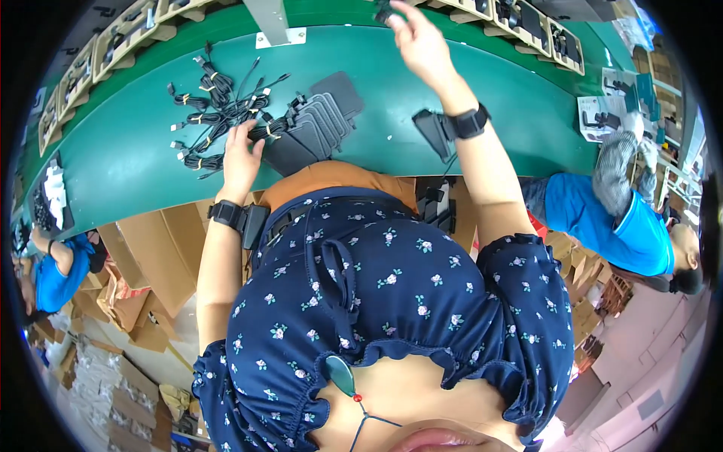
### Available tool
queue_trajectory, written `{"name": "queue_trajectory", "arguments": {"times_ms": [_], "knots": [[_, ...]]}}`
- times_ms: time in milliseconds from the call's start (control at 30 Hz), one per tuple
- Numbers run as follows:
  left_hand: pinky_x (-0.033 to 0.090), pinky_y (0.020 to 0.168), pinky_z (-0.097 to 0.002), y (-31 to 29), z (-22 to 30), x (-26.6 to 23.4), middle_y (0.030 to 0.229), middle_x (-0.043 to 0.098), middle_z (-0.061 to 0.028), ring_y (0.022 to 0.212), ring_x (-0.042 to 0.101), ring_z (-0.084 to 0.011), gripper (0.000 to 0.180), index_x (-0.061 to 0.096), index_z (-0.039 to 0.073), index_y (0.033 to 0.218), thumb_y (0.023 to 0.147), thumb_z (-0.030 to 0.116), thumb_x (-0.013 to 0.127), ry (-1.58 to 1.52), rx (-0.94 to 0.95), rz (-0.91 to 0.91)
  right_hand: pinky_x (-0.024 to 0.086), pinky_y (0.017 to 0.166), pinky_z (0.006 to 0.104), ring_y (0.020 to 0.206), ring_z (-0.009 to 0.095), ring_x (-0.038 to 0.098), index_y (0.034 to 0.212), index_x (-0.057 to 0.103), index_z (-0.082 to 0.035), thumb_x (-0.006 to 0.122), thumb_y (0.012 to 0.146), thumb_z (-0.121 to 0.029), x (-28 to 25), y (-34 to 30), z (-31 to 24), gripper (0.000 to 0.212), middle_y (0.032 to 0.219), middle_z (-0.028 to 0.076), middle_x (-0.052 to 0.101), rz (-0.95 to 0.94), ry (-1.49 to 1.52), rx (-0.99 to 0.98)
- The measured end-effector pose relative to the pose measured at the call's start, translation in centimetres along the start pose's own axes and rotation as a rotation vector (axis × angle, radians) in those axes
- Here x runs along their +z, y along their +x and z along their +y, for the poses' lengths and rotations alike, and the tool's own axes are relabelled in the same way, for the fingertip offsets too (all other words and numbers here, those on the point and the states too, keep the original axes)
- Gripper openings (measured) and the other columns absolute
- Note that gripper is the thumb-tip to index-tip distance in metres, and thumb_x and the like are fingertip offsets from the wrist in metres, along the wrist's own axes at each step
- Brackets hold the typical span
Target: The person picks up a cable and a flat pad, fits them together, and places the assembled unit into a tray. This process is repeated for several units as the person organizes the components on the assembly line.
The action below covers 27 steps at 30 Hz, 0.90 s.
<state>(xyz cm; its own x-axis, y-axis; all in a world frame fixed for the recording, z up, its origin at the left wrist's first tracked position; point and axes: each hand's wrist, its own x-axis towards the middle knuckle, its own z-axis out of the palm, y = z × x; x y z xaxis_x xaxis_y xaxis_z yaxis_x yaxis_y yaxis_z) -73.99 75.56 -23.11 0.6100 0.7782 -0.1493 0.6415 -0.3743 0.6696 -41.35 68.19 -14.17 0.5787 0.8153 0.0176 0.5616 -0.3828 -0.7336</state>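
Note:
On the green worktable lies a loose pile of tied black cables [215, 117] with light metal plugs. My left hand [241, 154] is at the pile's right side, its fingers and thumb bent around one cable bundle [269, 128]. To the right of it are flat black plates [320, 117], partly stacked and overlapping. My right hand [418, 45] reaches to the far edge near the trays and pinches a small black item [386, 13], cut off by the picture's edge and too small to name. Both wrists wear black straps with small black devices.
Beige trays [553, 41] with black parts line the table's far side, left and right. A metal post [271, 22] stands at the back. A person in blue [602, 218] works at the right, another [60, 275] at the left. Cardboard boxes [158, 248] stand below the table.

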Motion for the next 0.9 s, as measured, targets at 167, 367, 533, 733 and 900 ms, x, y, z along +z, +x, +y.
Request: {"name": "queue_trajectory", "arguments": {"times_ms": [167,367,533,733,900], "knots": [[0.047,0.069,-0.0328,1.6,0.1,0.7,0.098,0.046,-0.0116,0.085,0.052,-0.0277,0.039,0.055,0.007,0.104,0.068,0.001,0.067,0.205,0.126,-0.021,0.046,0.069,0.0360,0.077,0.032,0.060,0.093,0.057,0.005,0.046,0.088,-0.024,-3.4,8.0,5.7,0.031,0.085,0.021,0.061,0.444,-0.047,-0.327],[0.044,0.079,-0.0367,0.9,0.4,0.1,0.100,0.046,-0.0119,0.096,0.050,-0.0308,0.037,0.054,0.007,0.103,0.068,0.005,0.067,0.197,0.021,-0.083,0.044,0.075,0.0428,0.086,0.040,0.057,0.091,0.060,0.004,0.046,0.086,-0.031,-6.0,14.2,5.3,0.039,0.086,0.027,0.059,0.279,-0.278,-0.026],[0.044,0.081,-0.0365,-0.3,0.8,-0.6,0.100,0.046,-0.0116,0.097,0.049,-0.0306,0.038,0.054,0.008,0.103,0.067,0.003,0.066,0.220,0.055,-0.079,0.047,0.073,0.0419,0.085,0.037,0.059,0.091,0.063,-0.001,0.044,0.083,-0.020,-5.5,17.2,5.5,0.027,0.087,0.026,0.059,0.045,-0.571,-0.005],[0.043,0.081,-0.0359,-1.0,2.0,-1.1,0.101,0.045,-0.0126,0.096,0.049,-0.0314,0.038,0.053,0.008,0.105,0.069,0.002,0.064,0.309,0.078,-0.063,0.041,0.077,0.0461,0.082,0.040,0.054,0.095,0.054,-0.003,0.046,0.082,-0.021,-0.9,19.2,7.1,0.023,0.094,0.021,0.057,0.235,-0.996,-0.256],[0.043,0.081,-0.0358,-0.7,2.7,-1.1,0.101,0.045,-0.0126,0.096,0.049,-0.0317,0.037,0.053,0.008,0.105,0.069,0.002,0.064,0.309,0.072,-0.083,0.039,0.080,0.0415,0.087,0.034,0.055,0.090,0.054,0.000,0.046,0.084,-0.021,-0.4,19.4,10.5,0.023,0.088,0.019,0.059,0.670,-0.655,-0.253]]}}
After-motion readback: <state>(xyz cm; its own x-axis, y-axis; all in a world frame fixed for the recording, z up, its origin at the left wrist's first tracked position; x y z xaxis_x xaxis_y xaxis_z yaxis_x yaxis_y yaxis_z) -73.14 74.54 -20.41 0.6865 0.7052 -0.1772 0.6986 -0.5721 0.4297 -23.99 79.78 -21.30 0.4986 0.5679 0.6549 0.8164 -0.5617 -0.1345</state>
